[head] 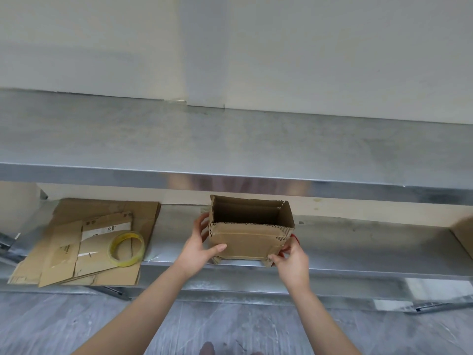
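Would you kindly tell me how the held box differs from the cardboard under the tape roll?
The box stands folded up, open-topped; the cardboard pile lies flat. The left hand and right hand hold the box; only the tape roll rests on the pile. Both are brown corrugated card.
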A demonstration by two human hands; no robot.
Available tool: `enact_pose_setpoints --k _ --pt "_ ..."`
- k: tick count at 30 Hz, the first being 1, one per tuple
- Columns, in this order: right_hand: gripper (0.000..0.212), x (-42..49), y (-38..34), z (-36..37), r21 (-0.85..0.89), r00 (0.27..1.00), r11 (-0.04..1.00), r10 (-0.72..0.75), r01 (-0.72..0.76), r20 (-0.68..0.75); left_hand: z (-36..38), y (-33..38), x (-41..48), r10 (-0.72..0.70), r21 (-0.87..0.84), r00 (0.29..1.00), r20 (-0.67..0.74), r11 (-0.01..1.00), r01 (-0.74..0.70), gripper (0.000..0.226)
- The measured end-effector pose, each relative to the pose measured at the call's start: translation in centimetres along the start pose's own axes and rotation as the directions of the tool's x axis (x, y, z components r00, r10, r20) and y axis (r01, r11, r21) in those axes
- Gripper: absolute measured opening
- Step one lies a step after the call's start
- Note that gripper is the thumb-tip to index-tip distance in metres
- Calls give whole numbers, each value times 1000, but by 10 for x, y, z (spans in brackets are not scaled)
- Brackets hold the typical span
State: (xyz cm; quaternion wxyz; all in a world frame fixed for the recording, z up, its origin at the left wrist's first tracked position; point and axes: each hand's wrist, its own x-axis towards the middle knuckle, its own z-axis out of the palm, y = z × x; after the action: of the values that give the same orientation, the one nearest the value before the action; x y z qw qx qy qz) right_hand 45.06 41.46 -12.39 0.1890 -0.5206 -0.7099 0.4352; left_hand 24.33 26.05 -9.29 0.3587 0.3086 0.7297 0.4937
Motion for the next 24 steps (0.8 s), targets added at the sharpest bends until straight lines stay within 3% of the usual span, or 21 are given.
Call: enact_pose_setpoints --k 3,8,12,18,24 --pt "51 9 4 -12 24 998 999 -42 41 45 12 8 4 2 49 1000 -3 999 -1 84" --pt "74 10 -3 -16 129 978 981 -162 145 130 10 14 0 61 126 990 -128 991 -45 80" --pt "52 5 -7 -21 71 958 969 -246 238 147 9 19 -15 137 66 986 -100 989 -131 90" --pt "70 -15 -16 -34 274 948 925 -300 264 101 13 21 -26 239 225 967 -91 951 -214 68" --pt "42 -31 -23 -37 117 880 888 -458 446 124 6 18 -35 225 245 974 -30 946 -212 68"
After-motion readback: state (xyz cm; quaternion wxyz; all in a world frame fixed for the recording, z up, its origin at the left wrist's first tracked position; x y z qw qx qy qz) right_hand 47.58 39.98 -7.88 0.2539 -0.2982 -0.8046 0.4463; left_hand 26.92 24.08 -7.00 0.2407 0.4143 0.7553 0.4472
